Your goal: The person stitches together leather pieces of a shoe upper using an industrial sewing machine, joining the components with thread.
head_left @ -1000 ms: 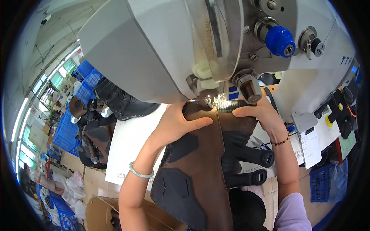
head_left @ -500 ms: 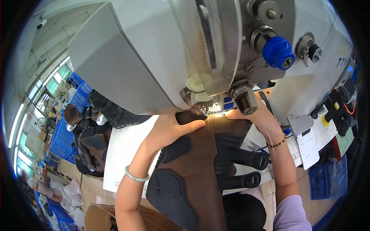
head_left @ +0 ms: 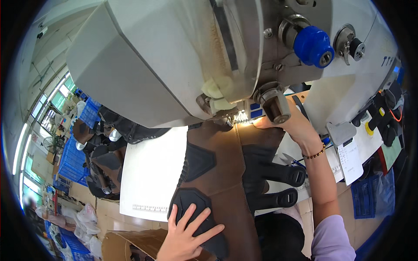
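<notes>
A brown and black boot upper [head_left: 224, 167] lies under the head of a white sewing machine [head_left: 174, 65], with a seam running down from the lit needle area [head_left: 241, 117]. My left hand [head_left: 187, 232] rests on a black patch at its lower left, fingers spread and flat. At the far edge, my right hand [head_left: 291, 124] has its thumb against the leather just right of the needle area. The machine head hides its other fingers. Two black straps with buckles [head_left: 298, 176] stick out from the upper's right side.
Scissors [head_left: 289, 160] lie on the white table [head_left: 148, 182] beside my right forearm. A paper sheet [head_left: 349, 161] hangs at right. Dark boot parts [head_left: 104, 161] and blue crates [head_left: 72, 161] stand at left, with a cardboard box [head_left: 130, 241] below. A blue knob [head_left: 313, 45] juts from the machine.
My left hand has left the upper's far edge beside the needle and come down toward me onto the lower black patch. My right hand stays near the needle, its thumb slightly farther away.
</notes>
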Tool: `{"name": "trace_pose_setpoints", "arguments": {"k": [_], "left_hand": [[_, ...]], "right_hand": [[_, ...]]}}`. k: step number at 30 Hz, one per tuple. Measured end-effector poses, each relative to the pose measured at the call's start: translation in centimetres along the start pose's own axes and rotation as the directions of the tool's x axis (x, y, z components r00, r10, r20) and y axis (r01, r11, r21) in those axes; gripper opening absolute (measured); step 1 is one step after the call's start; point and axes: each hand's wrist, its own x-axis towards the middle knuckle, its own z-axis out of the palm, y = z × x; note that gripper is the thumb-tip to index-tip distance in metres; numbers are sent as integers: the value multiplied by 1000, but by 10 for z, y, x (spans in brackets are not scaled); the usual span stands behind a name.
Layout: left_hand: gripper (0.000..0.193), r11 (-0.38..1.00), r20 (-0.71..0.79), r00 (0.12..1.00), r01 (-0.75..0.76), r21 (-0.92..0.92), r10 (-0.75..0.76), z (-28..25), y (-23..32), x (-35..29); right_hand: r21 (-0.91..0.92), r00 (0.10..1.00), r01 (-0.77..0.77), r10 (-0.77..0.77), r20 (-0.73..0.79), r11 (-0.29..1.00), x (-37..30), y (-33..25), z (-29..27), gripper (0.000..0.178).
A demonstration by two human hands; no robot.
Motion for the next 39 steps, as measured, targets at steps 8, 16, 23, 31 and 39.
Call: {"name": "trace_pose_setpoints", "arguments": {"k": [8, 16, 23, 31, 39], "left_hand": [[30, 967, -664, 718, -251, 34, 209, 21, 0, 26], [27, 995, -658, 750, -95, -2, 70, 21, -13, 25], [24, 995, -664, 747, -77, -56, 20, 17, -37, 24], [17, 994, -730, 683, -63, -89, -22, 17, -54, 34], [13, 953, -796, 575, -89, -289, -188, 36, -123, 53]], "right_hand": [[-23, 998, -9, 8, -56, 1000, 2, 2, -7, 17], [31, 993, 14, -10, -122, 999, -3, 4, 5, 18], [79, 986, -3, 16, -163, 997, -14, 2, 15, 17], [103, 981, -2, 22, -192, 995, -18, 6, 19, 16], [177, 934, 135, -65, -351, 975, -33, 36, 51, 23]]}}
